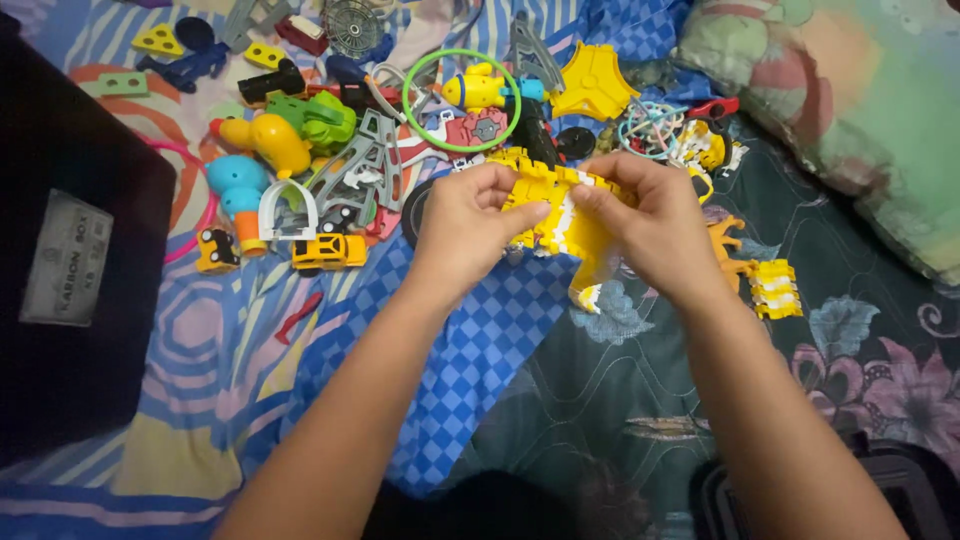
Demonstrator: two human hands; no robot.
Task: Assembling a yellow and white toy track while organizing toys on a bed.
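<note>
Yellow-and-white toy built of small plastic bricks (pixel 562 215): held above the bed, between both hands, at the centre of the view. Long axis runs roughly left to right, with one narrow end hanging down toward the bedspread.

Left hand (pixel 465 225): fingers closed on the toy's left end, thumb pressing its front face. Right hand (pixel 655 225): fingers closed on the right end, thumb meeting the toy near its middle. Thumbs nearly touch; both hands sit equally close, one to each side.

Detached yellow-and-white brick piece (pixel 775 288): lies on the dark floral bedspread (pixel 860 350), just right of the right wrist, nearer that hand. An orange piece lies beside it, partly hidden.

Loose toy pile, beyond the hands on the blue checked and striped cloth (pixel 480 350): green ring (pixel 410 115), small yellow truck (pixel 328 251), blue-and-orange figure (pixel 237 190), yellow three-armed part (pixel 594 82), grey frame pieces.

Black box (pixel 70 270): far left, well apart from the hands.

Floral pillow (pixel 860 90): upper right.
</note>
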